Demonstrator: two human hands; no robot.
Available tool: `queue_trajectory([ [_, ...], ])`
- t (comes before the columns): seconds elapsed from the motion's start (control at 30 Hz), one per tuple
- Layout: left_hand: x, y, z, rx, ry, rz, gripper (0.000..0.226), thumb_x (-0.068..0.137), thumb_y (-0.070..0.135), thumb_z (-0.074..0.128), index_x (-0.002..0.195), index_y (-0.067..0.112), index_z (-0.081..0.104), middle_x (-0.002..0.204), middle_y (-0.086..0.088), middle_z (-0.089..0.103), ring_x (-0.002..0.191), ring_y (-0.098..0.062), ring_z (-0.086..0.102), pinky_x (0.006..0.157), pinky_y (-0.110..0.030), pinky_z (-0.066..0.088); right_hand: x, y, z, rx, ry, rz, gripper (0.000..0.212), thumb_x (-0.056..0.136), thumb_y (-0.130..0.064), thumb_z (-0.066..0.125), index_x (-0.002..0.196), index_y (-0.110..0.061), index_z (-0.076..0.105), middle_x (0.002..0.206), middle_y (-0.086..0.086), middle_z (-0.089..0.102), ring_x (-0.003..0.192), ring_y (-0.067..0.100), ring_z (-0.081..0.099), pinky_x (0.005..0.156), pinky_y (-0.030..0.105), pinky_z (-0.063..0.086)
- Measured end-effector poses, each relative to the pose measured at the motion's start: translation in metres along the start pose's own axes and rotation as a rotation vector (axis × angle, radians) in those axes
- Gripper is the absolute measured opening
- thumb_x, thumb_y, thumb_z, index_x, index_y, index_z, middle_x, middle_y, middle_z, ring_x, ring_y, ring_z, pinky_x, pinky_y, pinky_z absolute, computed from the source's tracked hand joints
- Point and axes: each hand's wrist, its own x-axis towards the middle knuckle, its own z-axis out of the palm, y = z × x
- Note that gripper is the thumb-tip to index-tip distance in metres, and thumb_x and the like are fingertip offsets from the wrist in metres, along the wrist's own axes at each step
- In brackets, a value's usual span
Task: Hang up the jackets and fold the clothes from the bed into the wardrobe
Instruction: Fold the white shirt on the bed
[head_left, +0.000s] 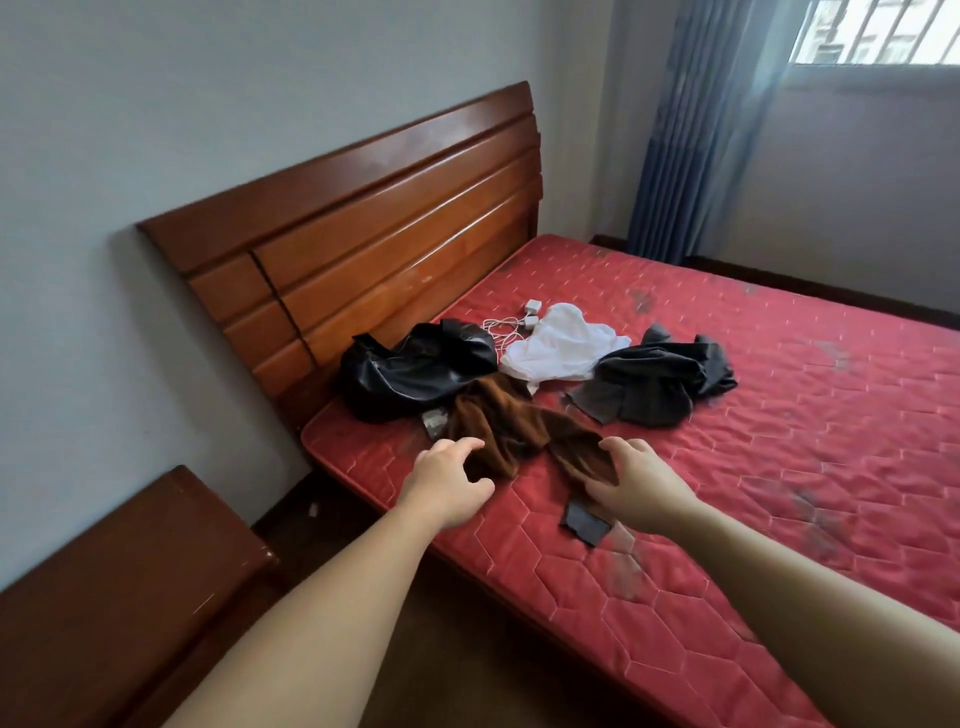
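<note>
Four garments lie bunched on the bare red quilted mattress (727, 467), toward the wooden headboard (363, 234). A black shiny jacket (415, 369) sits at the left, nearest the headboard; a white garment (561, 348) lies to its right, further back; a dark grey garment (660, 384) is crumpled at the right. A white charger with its cable (524, 319) rests on the mattress between the black jacket and the white garment, at the far side of the pile. A wooden nightstand (119, 587) stands at the near left, beside the bed. Blue curtain (691, 130) and barred window (878, 31) at the far right. Nothing lies between the hands and the nearest piece. That piece, a brown garment (514, 421), lies closest to the mattress's near edge, its far end touching the black jacket. Its long axis runs diagonally, from far left by the jacket down toward near right, ending in a dark tag or patch (584, 522) flat on the mattress. The left hand (447, 480) hovers at the garment's left near edge, fingers (462, 447) loosely curled and spread, holding nothing; contact with the cloth cannot be told. The right hand (639, 483) is at the garment's near right part, fingers (605, 454) curled into the brown cloth and pinching a fold.
</note>
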Motion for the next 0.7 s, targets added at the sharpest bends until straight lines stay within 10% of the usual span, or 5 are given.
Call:
queue_trajectory([
  [0.7,0.17,-0.007,0.023,-0.014,-0.06,-0.08,0.054,0.086,0.032,0.059,0.139,0.032,0.048,0.142,0.001,0.045,0.13,-0.023,0.041,0.106,-0.04,0.04,0.171,0.021,-0.002,-0.04,-0.087,0.047,0.057,0.077,-0.045,0.057,0.13,-0.026,0.048,0.124,0.003,0.047,0.114,0.027,0.055,0.09,0.035,0.048],
])
